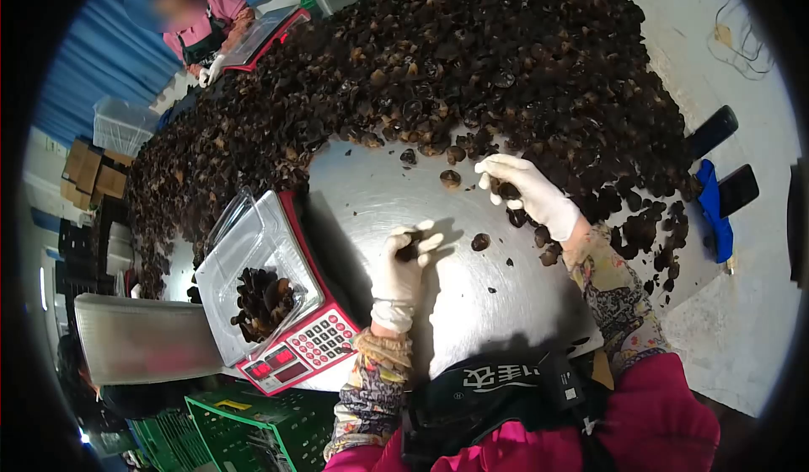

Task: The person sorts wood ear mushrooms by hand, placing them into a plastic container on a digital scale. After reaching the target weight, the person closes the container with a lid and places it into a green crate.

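Note:
My left hand [398, 274], in a white glove, is closed around a dark piece of wood ear mushroom [410, 248] above the metal table [459, 282]. To its right and farther forward, my gloved right hand [533, 192] pinches another wood ear mushroom [507, 191] between thumb and fingers. Loose mushrooms lie near both hands, one of them a round brown mushroom [451, 179]. Left of my left hand stands a red digital scale [313, 337]. On it rests a clear plastic tray [221, 282] holding a small clump of mushrooms [263, 303].
A large heap of dark mushrooms [421, 67] covers the far side of the table. At the right edge lie two phones [737, 191] and a blue cloth [714, 211]. Green crates [253, 430] stand below left, beside stacked plastic trays [147, 341]. A co-worker [198, 21] sits at another scale.

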Available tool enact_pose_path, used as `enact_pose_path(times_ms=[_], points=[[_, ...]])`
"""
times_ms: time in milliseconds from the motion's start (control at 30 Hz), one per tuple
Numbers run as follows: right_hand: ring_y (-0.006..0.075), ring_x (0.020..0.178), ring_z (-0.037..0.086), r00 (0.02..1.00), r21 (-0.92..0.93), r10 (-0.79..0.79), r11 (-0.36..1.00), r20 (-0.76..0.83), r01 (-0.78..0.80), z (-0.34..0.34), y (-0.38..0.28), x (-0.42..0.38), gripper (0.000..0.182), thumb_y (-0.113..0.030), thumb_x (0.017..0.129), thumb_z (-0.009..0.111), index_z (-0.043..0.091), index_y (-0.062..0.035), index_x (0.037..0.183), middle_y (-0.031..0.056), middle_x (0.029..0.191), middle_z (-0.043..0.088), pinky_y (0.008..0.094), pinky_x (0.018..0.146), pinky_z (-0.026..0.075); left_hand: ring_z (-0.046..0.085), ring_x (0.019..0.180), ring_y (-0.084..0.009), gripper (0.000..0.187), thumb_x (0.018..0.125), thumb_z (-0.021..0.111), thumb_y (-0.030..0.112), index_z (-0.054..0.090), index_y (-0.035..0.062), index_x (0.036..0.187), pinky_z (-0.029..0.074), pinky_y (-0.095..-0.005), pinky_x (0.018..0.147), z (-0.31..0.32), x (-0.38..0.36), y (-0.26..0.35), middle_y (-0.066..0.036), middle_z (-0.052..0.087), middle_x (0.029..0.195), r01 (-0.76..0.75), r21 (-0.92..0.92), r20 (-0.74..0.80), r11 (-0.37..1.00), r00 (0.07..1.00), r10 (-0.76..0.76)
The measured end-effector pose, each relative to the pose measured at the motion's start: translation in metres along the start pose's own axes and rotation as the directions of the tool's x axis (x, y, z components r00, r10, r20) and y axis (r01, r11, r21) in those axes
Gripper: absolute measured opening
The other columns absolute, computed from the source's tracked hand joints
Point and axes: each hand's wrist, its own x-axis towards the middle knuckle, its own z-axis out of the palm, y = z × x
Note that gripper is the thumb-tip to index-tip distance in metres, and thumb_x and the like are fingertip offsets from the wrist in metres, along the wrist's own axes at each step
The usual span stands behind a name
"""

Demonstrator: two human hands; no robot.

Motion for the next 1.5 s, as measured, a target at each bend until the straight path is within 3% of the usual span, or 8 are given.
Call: enact_pose_path(times_ms=[300,500,667,767,1000,1167,1267,1500], points=[[0.0235,0.083,0.06,0.879,-0.969,-0.466,0.158,0.097,0.191,0.04,0.042,0.06,0.018,-0.022,0.084,0.066,0.062,-0.0065,0.091,0.0075,0.089,0.06,0.0343,0.075,0.048,0.063,0.079,-0.0237,0.021,0.082,0.046,0.018,0.051,0.009,0.101,0.054,-0.0455,0.079,-0.024,-0.018,-0.001,-0.013,0.061,0.096,0.03,-0.081,0.066,0.996,0.997,-0.025],[0.0097,0.069,0.053,0.981,-0.198,-0.188,0.961,0.049,0.194,0.024,0.002,0.006,0.011,-0.015,0.086,0.06,0.06,-0.0054,0.092,0.0053,0.101,0.061,0.0209,0.051,0.04,0.054,0.065,-0.0094,0.013,0.092,0.057,0.02,0.058,0.0071,0.088,0.047,-0.0228,0.062,-0.031,-0.004,-0.013,-0.003,0.059,0.077,-0.163,0.585,0.119,0.795,0.986,0.115],[0.0106,0.069,0.054,0.978,0.407,-0.198,0.901,0.07,0.153,-0.016,-0.009,-0.051,0.02,-0.02,0.095,0.044,0.054,-0.0056,0.105,0.006,0.098,0.061,0.0141,0.044,0.034,0.062,0.066,-0.0236,0.033,0.078,0.071,0.034,0.066,0.0104,0.101,0.049,-0.0335,0.062,0.012,0.007,-0.058,-0.009,0.061,0.072,-0.474,0.869,0.493,-0.141,0.809,0.322],[0.0076,0.067,0.053,0.976,0.418,-0.214,0.89,0.029,0.183,-0.03,-0.014,-0.06,0.01,-0.018,0.092,0.049,0.053,-0.0078,0.093,0.002,0.083,0.055,0.0153,0.043,0.034,0.061,0.064,-0.0189,0.027,0.078,0.073,0.03,0.066,0.0104,0.095,0.05,-0.0319,0.061,0.02,0.009,-0.058,-0.005,0.063,0.071,-0.269,0.941,0.314,-0.206,0.921,0.23],[0.0219,0.072,0.067,0.867,-0.875,-0.496,0.442,-0.055,0.197,-0.022,0.03,-0.06,0.022,-0.018,0.083,0.061,0.065,-0.0083,0.102,0.0148,0.088,0.064,0.0333,0.062,0.053,0.056,0.065,-0.0103,0.003,0.087,0.059,0.002,0.062,0.0042,0.087,0.048,-0.0217,0.062,0.009,-0.008,-0.028,-0.005,0.062,0.087,-0.029,0.294,0.191,0.955,0.981,-0.029],[0.0288,0.084,0.063,0.891,-0.99,-0.433,0.031,-0.137,-0.137,-0.007,0.054,-0.037,0.02,-0.024,0.081,0.063,0.066,-0.0069,0.089,0.0114,0.089,0.062,0.0365,0.073,0.051,0.062,0.083,-0.0195,0.022,0.088,0.052,0.006,0.058,0.0025,0.109,0.052,-0.0245,0.067,-0.01,-0.014,-0.037,-0.012,0.061,0.103,0.144,-0.015,0.247,0.989,0.959,-0.136],[0.0242,0.08,0.062,0.916,-0.777,-0.384,0.61,-0.119,0.155,-0.01,0.024,-0.058,0.014,-0.018,0.08,0.065,0.065,-0.0074,0.09,0.0091,0.086,0.059,0.0327,0.071,0.05,0.061,0.094,-0.0257,0.032,0.089,0.051,0.014,0.053,0.0015,0.118,0.053,-0.0286,0.074,-0.015,-0.017,-0.044,-0.015,0.06,0.105,0.246,-0.036,0.289,0.969,0.93,-0.226],[0.0222,0.096,0.059,0.791,-0.831,-0.436,0.153,0.428,0.534,0.048,0.045,-0.094,0.024,-0.024,0.081,0.065,0.062,-0.0073,0.099,0.0055,0.113,0.052,0.0324,0.078,0.05,0.061,0.094,-0.022,0.038,0.096,0.046,0.042,0.053,0.0097,0.114,0.056,-0.0411,0.077,0.007,-0.035,-0.073,-0.008,0.059,0.105,0.555,-0.354,0.202,0.752,0.831,-0.518]])
